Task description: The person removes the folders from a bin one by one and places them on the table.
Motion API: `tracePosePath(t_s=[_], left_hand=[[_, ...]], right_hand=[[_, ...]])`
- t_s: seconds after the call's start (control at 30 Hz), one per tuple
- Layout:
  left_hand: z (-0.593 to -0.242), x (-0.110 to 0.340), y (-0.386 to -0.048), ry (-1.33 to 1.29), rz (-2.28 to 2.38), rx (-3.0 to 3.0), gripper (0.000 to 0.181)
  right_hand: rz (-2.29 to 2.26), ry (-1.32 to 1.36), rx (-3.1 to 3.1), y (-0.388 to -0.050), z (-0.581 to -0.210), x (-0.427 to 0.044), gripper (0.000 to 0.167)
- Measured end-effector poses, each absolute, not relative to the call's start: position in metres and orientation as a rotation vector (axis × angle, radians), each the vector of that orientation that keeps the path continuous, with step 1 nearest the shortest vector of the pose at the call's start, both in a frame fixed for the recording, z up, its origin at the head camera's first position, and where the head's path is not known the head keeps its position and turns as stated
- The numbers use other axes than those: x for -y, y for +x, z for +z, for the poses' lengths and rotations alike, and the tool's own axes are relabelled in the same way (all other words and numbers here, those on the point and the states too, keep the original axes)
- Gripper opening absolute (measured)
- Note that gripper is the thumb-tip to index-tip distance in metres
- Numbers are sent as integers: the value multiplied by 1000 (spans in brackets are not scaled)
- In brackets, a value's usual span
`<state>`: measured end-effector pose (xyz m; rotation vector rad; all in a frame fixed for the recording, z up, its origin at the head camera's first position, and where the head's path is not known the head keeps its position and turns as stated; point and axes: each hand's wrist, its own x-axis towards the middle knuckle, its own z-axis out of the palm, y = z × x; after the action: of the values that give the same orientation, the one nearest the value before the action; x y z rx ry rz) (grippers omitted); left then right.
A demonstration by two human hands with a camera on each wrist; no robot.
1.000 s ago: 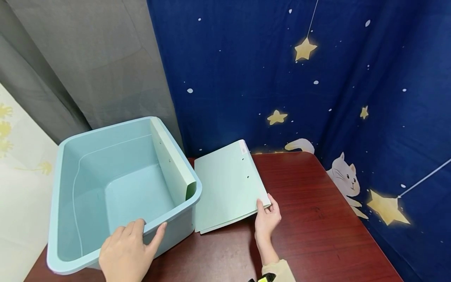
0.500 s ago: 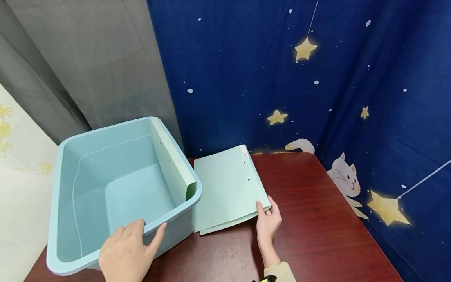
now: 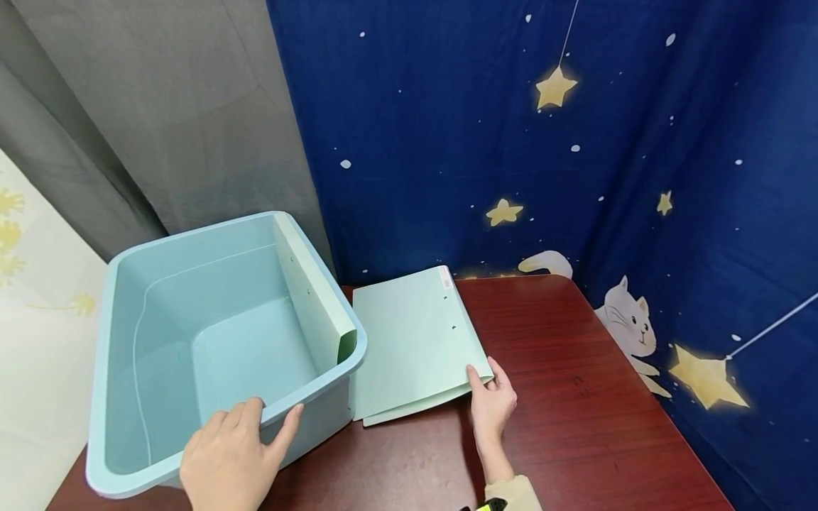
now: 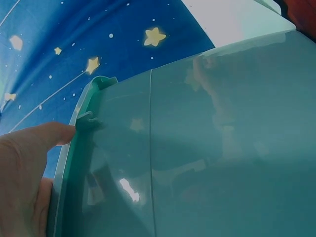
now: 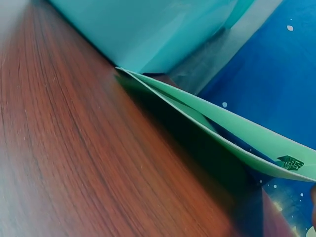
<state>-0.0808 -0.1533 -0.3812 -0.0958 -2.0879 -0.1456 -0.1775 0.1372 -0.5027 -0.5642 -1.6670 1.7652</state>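
A light blue plastic tub (image 3: pixel 329 377) stands on the left of the table. My left hand (image 3: pixel 225 454) grips its near rim, fingers over the inside edge and thumb outside; the left wrist view shows the tub's glossy outer wall (image 4: pixel 212 148). A pale green file folder (image 3: pixel 409 348) lies to the tub's right, its left edge against the wall. My right hand (image 3: pixel 493 406) pinches the folder's near right corner at the spine, thumb on top. In the right wrist view the folder (image 5: pixel 232 145) is raised off the table on the hand's side, its two covers slightly parted.
Inside the tub, a second pale green folder (image 3: pixel 308 284) stands upright along the right wall, spine up. The reddish-brown wooden table (image 3: pixel 575 397) extends to the right. Behind it hang a blue star-patterned curtain (image 3: pixel 434 128) and a grey curtain (image 3: pixel 192 128).
The folder's far end has come down and nearer in the head view, with my right hand shifting slightly right and toward me. My left hand and the tub have stayed put.
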Motion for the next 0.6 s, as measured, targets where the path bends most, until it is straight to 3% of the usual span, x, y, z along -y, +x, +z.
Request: tracePosePath(t_s=[0.6], left_hand=[[-383, 157, -80, -86, -82, 2136, 61]], right_hand=[[1629, -455, 1742, -177, -507, -147, 38]])
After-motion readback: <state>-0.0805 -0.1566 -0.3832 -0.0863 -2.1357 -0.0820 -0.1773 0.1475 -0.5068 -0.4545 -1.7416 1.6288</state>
